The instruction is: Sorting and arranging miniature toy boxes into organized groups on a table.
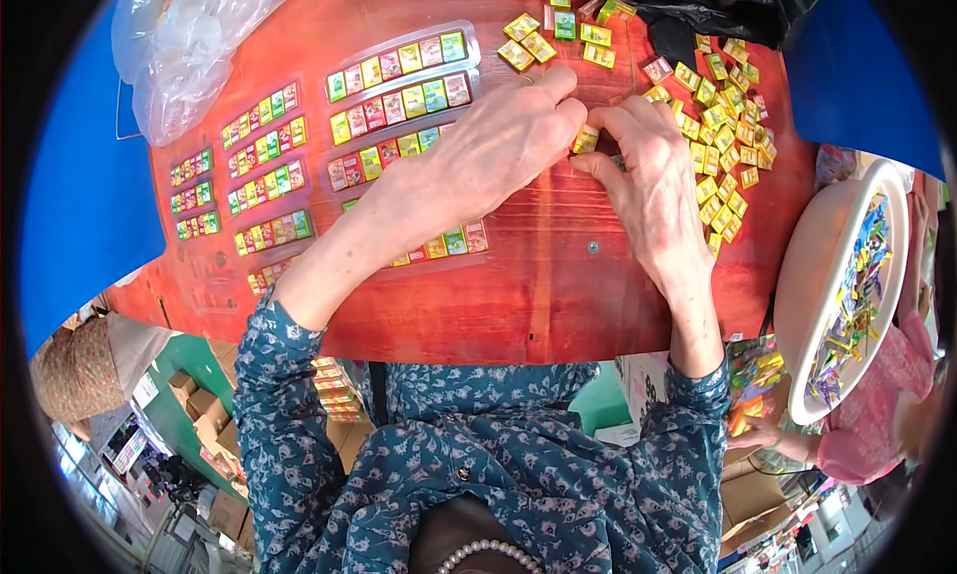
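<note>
- Here, my left hand (498,150) and my right hand (648,170) meet fingertip to fingertip over the red wooden table (558,295), and both pinch 1 small yellow box (585,140) between them.
- The little box sits in that pinch just above the tabletop, near the middle of the far half; I judge 2 hands share it because it is too small for 1 to turn and steady at once.
- My left fingers are curled closed around its left end, with a ring on 1 finger; my right thumb and forefinger close on its right end, the other fingers spread flat for support.
- Just right of my right hand lies a loose heap of yellow boxes (723,145), near enough to draw from.
- Under and left of my left forearm lie clear trays (399,81) with boxes set in neat rows, probably kept apart from the heap so sorted and unsorted do not mix.
- Farther out are a clear plastic bag (184,46) at the far left, a black bag (708,6) at the far edge, and a white basin (827,275) of colourful scraps off the right edge.
</note>
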The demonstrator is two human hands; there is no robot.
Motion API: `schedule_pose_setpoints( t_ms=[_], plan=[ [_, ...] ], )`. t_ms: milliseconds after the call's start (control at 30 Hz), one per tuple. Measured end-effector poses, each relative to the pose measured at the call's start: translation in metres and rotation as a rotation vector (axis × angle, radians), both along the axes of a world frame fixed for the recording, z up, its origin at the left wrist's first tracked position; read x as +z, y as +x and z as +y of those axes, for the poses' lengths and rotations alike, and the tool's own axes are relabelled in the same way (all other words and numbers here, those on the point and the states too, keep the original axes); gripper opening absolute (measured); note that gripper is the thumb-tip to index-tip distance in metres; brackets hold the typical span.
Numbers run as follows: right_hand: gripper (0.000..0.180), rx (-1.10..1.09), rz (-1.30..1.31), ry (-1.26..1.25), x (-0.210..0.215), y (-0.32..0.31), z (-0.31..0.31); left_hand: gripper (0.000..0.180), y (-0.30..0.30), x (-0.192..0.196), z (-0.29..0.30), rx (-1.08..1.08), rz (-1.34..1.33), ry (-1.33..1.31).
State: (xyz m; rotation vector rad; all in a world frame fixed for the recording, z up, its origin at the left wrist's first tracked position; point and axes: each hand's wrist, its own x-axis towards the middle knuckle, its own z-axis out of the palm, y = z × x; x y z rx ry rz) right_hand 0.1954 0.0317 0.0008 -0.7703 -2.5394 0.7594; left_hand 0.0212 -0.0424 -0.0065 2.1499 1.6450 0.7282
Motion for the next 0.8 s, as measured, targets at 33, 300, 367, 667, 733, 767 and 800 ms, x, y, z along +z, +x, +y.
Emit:
schedule_pose_setpoints(
  t_ms=[33, 300, 367, 667, 733, 767, 800],
  plan=[
    [0.028, -0.001, -0.002, 0.0, -0.001, 0.0, 0.001, 0.013, -0.001, 0.0, 0.0, 0.0, -0.024, -0.013],
    [0.032, 0.023, 0.046, -0.068, -0.004, 0.003, 0.003, 0.024, -0.001, -0.002, 0.0, 0.016, -0.07, -0.045],
    [0.036, 0.051, -0.026, -0.076, 0.0, 0.004, 0.005, 0.024, 0.0, -0.002, -0.001, 0.026, -0.085, -0.043],
    [0.023, -0.166, 0.059, 0.14, 0.01, 0.008, 0.059, 0.031, -0.001, -0.001, -0.002, 0.03, -0.056, -0.097],
    [0.019, -0.129, 0.023, 0.207, 0.001, 0.003, 0.07, 0.029, 0.0, -0.001, -0.001, 0.017, -0.062, -0.096],
    [0.018, -0.117, 0.002, 0.214, -0.003, 0.001, 0.072, 0.029, 0.0, -0.002, 0.0, 0.018, -0.063, -0.098],
    [0.017, -0.112, 0.014, 0.218, -0.003, 0.001, 0.073, 0.029, 0.001, -0.003, 0.001, 0.018, -0.07, -0.08]
  ],
)
